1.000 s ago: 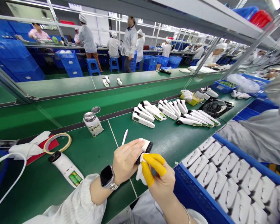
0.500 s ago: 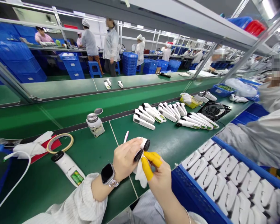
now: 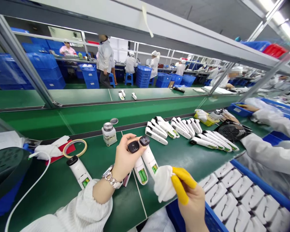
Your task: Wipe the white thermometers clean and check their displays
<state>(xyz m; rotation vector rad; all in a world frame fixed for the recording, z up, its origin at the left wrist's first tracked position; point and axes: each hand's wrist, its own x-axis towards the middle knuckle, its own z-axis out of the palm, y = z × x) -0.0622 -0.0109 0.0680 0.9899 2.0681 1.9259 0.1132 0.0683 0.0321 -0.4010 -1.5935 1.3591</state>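
In my left hand (image 3: 122, 159) are two white handheld devices, one left device (image 3: 139, 167) and one right device (image 3: 150, 158), gripped near their black ends. Both black ends face up toward me, and green batteries show in the open compartments lower down. My right hand (image 3: 193, 201), with yellow finger cots on thumb and fingers, pinches a crumpled white cloth (image 3: 163, 186). The cloth hangs just right of the devices. Another white device (image 3: 77, 170) lies on the bench left of my left hand, its batteries exposed. Beyond my hands stands a white bottle (image 3: 109, 136) with its metal lid flipped up.
Rows of white devices (image 3: 157, 132) lie across the green bench (image 3: 176, 154). A blue crate (image 3: 211, 214) of white housings is at lower right. A tape roll (image 3: 85, 149), black fan (image 3: 232, 129) and yellow tray (image 3: 209, 120) lie around. A co-worker's sleeves (image 3: 268, 146) reach in from the right.
My right hand has drawn the cloth away from the devices, down and to the right. My left hand has turned both devices so their black ends and batteries show. The view has shifted.
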